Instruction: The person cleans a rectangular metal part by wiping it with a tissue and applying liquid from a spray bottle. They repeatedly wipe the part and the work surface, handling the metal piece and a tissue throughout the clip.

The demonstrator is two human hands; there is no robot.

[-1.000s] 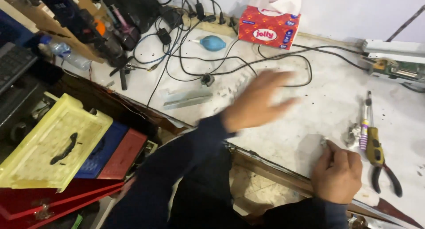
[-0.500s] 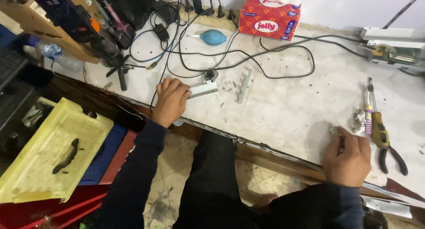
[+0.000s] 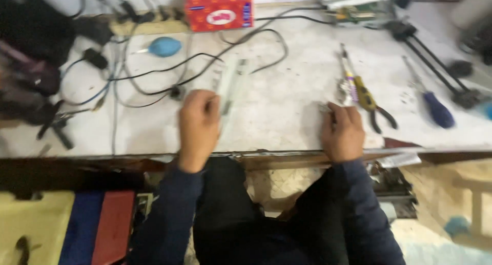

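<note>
My left hand (image 3: pixel 198 122) lies on the white worktop (image 3: pixel 277 116), fingers closed around the near end of a pale, long flat strip (image 3: pixel 228 83) that points away from me. My right hand (image 3: pixel 342 134) rests near the table's front edge with its fingers curled, pinching a small grey metal part (image 3: pixel 325 108) at the fingertips. The picture is blurred, so the part's shape is unclear. Just beyond the right hand lie yellow-handled pliers (image 3: pixel 367 95) and a thin tool with a purple band (image 3: pixel 346 83).
A red tissue box (image 3: pixel 218 8), a power strip (image 3: pixel 146 25), a blue rubber blower bulb (image 3: pixel 164 46) and tangled black cables (image 3: pixel 154 73) sit at the back left. A blue-handled screwdriver (image 3: pixel 438 109) lies right. Yellow, blue and red cases (image 3: pixel 77 229) are on the floor.
My left hand swept left across the table, took hold of the pale strip and brought it to the middle. The right hand stayed put. The view swung right.
</note>
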